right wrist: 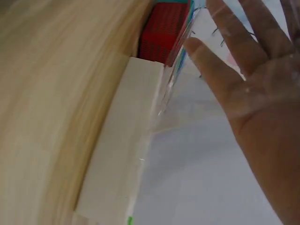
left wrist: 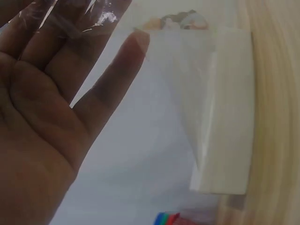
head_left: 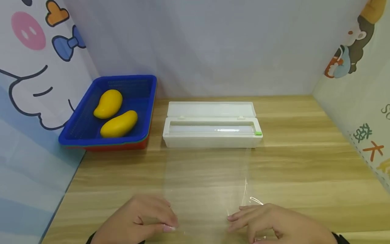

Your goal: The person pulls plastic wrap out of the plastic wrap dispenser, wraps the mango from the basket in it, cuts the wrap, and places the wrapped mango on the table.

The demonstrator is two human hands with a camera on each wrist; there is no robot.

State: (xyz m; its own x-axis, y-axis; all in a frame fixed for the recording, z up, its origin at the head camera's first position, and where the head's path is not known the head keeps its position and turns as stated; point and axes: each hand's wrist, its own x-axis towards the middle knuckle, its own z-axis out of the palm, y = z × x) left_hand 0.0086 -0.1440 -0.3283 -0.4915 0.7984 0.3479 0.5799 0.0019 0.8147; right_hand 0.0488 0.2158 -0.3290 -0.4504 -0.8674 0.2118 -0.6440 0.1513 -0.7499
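A sheet of clear plastic film (head_left: pixel 207 189) stretches over the table from a white film dispenser box (head_left: pixel 210 140), its lid raised and a roll inside. At the film's left side is my left hand (head_left: pixel 143 217), thumb tip and fingertips close together in the head view. The left wrist view shows that thumb (left wrist: pixel 115 77) straight, with shiny film across the fingers. My right hand (head_left: pixel 271 222) touches the film on the right, fingers spread and reaching inward. In the right wrist view, its fingers (right wrist: pixel 246 42) look straight behind the clear film.
Back left, a blue basket (head_left: pixel 153 101) holds two yellow mangoes (head_left: pixel 109 103) and sits on a red basket (head_left: pixel 138 145). A green slider (head_left: pixel 258 133) marks the box's right end. A pale curtain (head_left: pixel 207 51) hangs behind the wooden table (head_left: pixel 304 152), with printed cloths at both sides.
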